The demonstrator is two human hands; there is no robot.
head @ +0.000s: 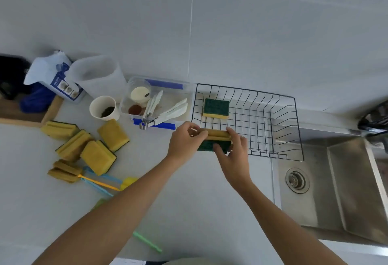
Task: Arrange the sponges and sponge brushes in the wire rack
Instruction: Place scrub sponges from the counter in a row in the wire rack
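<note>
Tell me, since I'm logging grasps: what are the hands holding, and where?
Both hands, left and right, hold one yellow-and-green rectangular sponge by its opposite short ends.

My left hand (184, 140) covers the left end of the sponge (214, 139) I hold, and my right hand (233, 155) hides its right end and part of the green face. My left forearm lies over the brush handles (100, 181) on the counter. The dark thing (374, 117) at the far right is cut off by the edge. The print on the blue-and-white pack (60, 81) is too blurred to read.
</note>
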